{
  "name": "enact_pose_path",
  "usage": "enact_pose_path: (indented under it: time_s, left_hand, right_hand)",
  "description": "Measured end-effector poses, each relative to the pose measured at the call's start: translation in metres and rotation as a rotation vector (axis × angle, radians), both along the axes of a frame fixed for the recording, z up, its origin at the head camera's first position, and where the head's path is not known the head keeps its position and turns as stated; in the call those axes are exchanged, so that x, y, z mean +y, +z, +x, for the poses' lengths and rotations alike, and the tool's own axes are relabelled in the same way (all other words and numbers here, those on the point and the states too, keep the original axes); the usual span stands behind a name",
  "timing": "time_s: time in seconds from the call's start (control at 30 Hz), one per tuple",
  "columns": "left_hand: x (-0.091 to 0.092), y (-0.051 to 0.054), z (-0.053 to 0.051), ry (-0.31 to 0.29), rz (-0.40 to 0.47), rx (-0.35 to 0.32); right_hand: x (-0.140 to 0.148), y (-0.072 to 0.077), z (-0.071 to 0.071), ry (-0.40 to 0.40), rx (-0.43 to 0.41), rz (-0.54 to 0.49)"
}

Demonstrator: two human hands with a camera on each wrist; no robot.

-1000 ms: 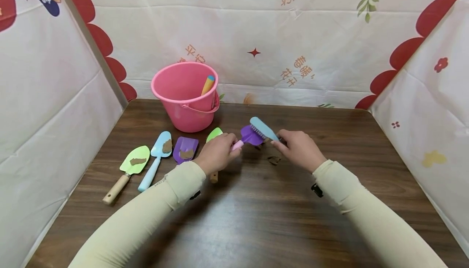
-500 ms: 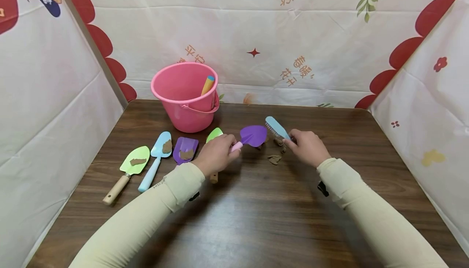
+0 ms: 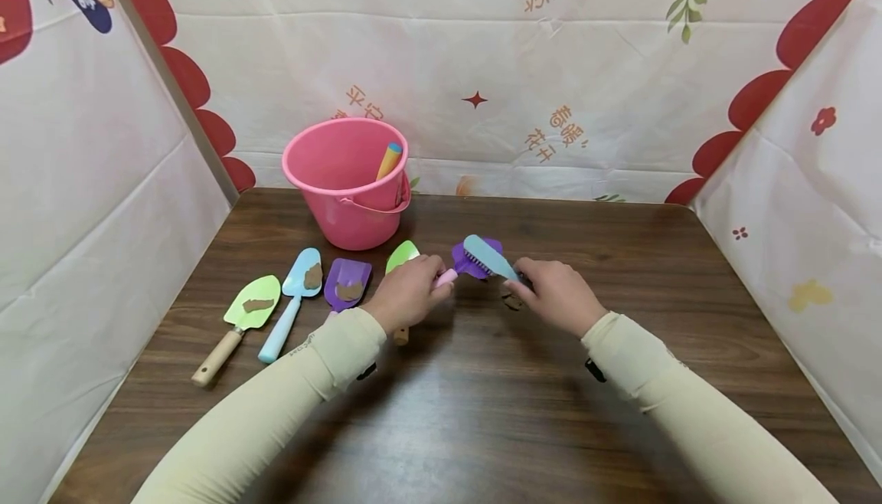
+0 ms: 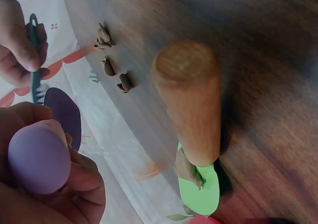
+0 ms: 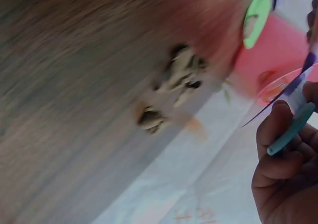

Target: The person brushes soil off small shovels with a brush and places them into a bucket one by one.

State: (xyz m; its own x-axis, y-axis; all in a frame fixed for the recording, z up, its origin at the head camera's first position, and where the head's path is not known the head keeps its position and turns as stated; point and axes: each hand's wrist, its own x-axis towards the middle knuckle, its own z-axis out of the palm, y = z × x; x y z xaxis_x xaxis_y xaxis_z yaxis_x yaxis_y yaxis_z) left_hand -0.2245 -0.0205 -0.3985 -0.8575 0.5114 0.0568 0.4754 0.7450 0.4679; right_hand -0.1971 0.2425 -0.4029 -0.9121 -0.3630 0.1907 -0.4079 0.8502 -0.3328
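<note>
Left hand (image 3: 405,295) grasping a smooth purple trowel (image 3: 459,259); right hand (image 3: 560,297) grasping a slim, bristled brush (image 3: 488,255) over it; irregular brown lumps (image 4: 108,66) on wood-grained table (image 3: 441,420).

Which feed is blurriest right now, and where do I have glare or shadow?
Head: sharpest, with a pale glare patch and soft shadows on the table; left wrist: dim, the purple trowel looming handle-first, a dark shadow beside the green trowel; right wrist: blurriest, the table and brown pieces smeared, perhaps by camera motion, though the brush is clearer.
</note>
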Motion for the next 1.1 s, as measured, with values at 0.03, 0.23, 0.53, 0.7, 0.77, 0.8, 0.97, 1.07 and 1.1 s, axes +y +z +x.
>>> enact_pose_path:
  time_s: [0.03, 0.23, 0.53, 0.7, 0.77, 0.8, 0.97, 1.07, 1.1]
  left_hand:
    - [-0.001, 0.000, 0.001, -0.001, 0.000, -0.003]
    - [-0.005, -0.001, 0.002, 0.004, 0.006, 0.001]
    - [-0.003, -0.006, 0.001, -0.003, 0.013, 0.013]
    - [-0.002, -0.007, 0.001, -0.013, 0.028, 0.025]
    - [-0.001, -0.006, 0.002, -0.014, 0.036, 0.020]
    - [-0.002, -0.005, 0.003, -0.012, 0.039, 0.013]
    - [-0.005, 0.000, 0.007, -0.001, 0.056, -0.028]
    - [-0.009, 0.004, 0.008, 0.001, 0.072, -0.041]
    - [-0.011, 0.007, 0.009, 0.003, 0.080, -0.043]
  right_hand:
    - [0.003, -0.003, -0.003, -0.018, -0.006, -0.002]
    - [0.031, -0.017, -0.021, -0.130, -0.046, 0.006]
    - [0.006, -0.002, -0.010, -0.033, 0.069, -0.007]
    - [-0.013, 0.008, -0.001, 0.068, 0.049, 0.022]
    - [-0.013, 0.007, -0.002, 0.064, 0.030, 0.022]
    - [-0.011, 0.005, -0.003, 0.056, 0.018, 0.017]
    - [0.014, -0.012, -0.017, -0.031, -0.033, -0.014]
    - [0.033, -0.021, -0.025, -0.099, -0.056, -0.004]
    - [0.039, -0.023, -0.027, -0.119, -0.062, 0.000]
